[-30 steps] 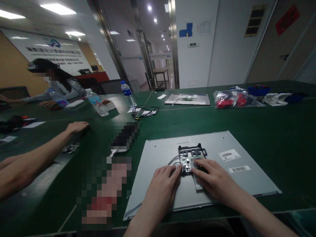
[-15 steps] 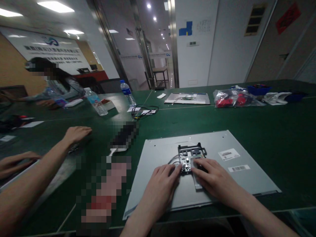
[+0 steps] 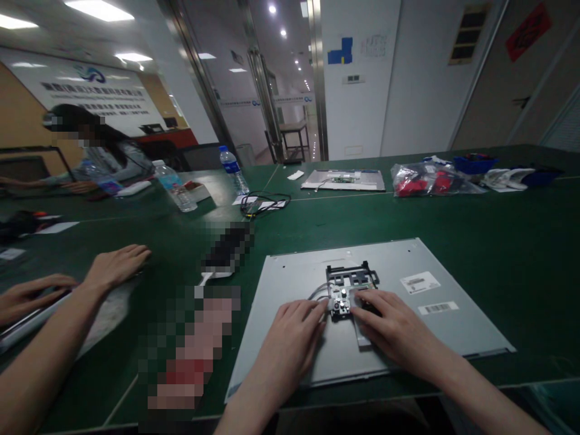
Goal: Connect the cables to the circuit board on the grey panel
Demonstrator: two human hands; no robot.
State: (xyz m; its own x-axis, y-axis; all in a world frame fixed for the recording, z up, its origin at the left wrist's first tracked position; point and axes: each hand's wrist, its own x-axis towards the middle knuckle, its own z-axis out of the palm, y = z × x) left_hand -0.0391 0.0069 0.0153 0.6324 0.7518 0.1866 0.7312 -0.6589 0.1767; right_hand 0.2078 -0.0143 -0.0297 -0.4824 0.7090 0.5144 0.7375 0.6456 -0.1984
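A grey metal display panel (image 3: 453, 336) lies flat on the table in front of me. On its middle sits a black plastic frame (image 3: 357, 279) carrying a small circuit board (image 3: 339, 296) with round connectors. My left hand (image 3: 294, 335) has its fingers drawn together, thumb and index tips against the board's left edge. From the other side, my right hand (image 3: 394, 320) grips the board's right edge with curled fingers; its fingertips partly hide that side. Grey cables (image 3: 318, 291) run from the board's left, and a flat silver strip (image 3: 362, 338) extends below it.
At left, a co-worker's hand (image 3: 115, 266) reaches over the green table (image 3: 512, 241); another person (image 3: 113, 145) sits farther back. Bottles (image 3: 233, 169), a coiled black cable (image 3: 265, 206), a second panel (image 3: 362, 181) and a bag of red items (image 3: 426, 183) lie beyond.
My left thumb and fingers have shifted slightly left at the board's edge. My right hand looks unmoved. The co-worker's hand at left has moved left and down.
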